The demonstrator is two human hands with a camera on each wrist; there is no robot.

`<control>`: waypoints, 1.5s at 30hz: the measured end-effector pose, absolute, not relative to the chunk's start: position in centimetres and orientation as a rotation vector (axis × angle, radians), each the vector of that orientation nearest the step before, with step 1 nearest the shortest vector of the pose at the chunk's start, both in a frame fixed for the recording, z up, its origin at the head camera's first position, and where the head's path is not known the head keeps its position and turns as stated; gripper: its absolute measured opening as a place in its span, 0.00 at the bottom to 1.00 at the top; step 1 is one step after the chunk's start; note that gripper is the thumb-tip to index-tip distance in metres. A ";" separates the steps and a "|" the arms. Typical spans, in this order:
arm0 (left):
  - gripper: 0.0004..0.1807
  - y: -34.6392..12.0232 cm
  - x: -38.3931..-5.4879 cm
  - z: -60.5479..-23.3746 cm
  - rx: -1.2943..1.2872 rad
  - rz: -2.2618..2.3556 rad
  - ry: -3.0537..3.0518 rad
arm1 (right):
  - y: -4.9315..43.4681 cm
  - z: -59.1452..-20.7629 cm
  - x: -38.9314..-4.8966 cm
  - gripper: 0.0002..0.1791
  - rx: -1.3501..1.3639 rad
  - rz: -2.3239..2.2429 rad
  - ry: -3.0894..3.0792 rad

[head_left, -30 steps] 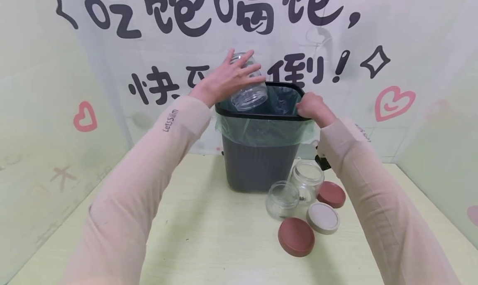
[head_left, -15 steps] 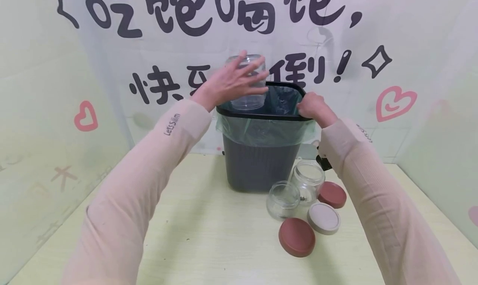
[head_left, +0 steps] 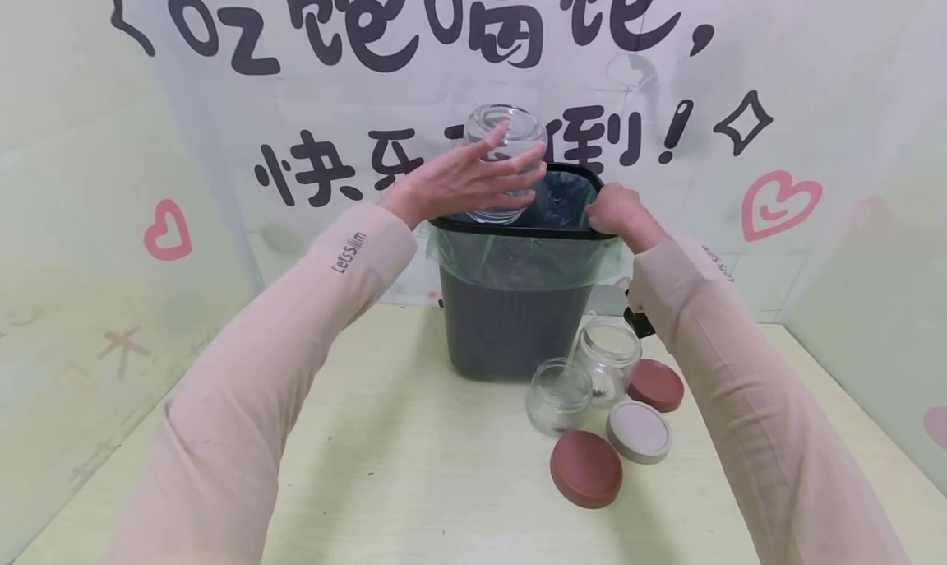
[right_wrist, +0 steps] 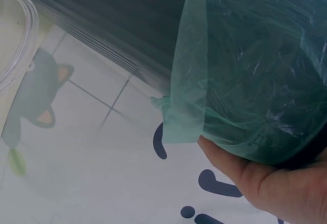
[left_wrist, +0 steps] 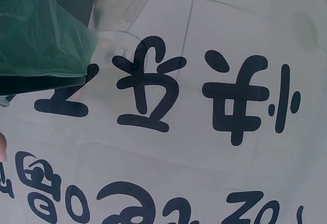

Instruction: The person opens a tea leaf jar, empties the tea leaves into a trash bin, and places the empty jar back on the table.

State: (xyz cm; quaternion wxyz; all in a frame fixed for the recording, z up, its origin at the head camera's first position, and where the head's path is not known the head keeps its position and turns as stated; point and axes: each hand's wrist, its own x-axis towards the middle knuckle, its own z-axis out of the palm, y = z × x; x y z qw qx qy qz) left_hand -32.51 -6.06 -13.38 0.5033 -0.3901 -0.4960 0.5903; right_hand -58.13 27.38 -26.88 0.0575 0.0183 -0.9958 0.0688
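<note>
My left hand [head_left: 473, 178] holds a clear jar [head_left: 522, 131] over the mouth of a dark grey bin [head_left: 514, 331]. The fingers are spread around the jar's near side, and its lower end dips just inside the rim. At the bin's right corner, my right hand [head_left: 620, 210] grips the black rim and the green plastic liner [head_left: 525, 261]. The right wrist view shows that thumb [right_wrist: 230, 162] along the liner [right_wrist: 260, 65]. Only a sliver of a left finger [left_wrist: 2, 147] shows in the left wrist view. What lies deep inside the bin is hidden.
Right of the bin's foot stand two clear open jars [head_left: 560, 400]. Beside them lie two red lids [head_left: 586, 469] and a whitish lid [head_left: 639, 432]. A small black object [head_left: 639, 322] is partly hidden by the right sleeve. A printed sheet [head_left: 333, 96] hangs behind.
The jar in my left hand has swung from leaning left, through upright, to leaning slightly right, and has shifted a little to the right. My right hand stays on the rim.
</note>
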 end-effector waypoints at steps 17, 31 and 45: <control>0.33 -6.8 -32.8 -13.1 -0.747 0.625 -1.610 | 18.4 -17.5 -36.2 0.20 0.030 0.427 -3.027; 0.52 -7.8 -30.9 -12.4 -0.195 -0.838 -2.357 | 16.2 -15.5 -30.3 0.21 -0.037 0.629 -3.004; 0.56 -14.1 -28.7 -16.2 0.034 -1.505 -2.273 | 16.1 -15.5 -30.3 0.24 -0.046 0.614 -2.989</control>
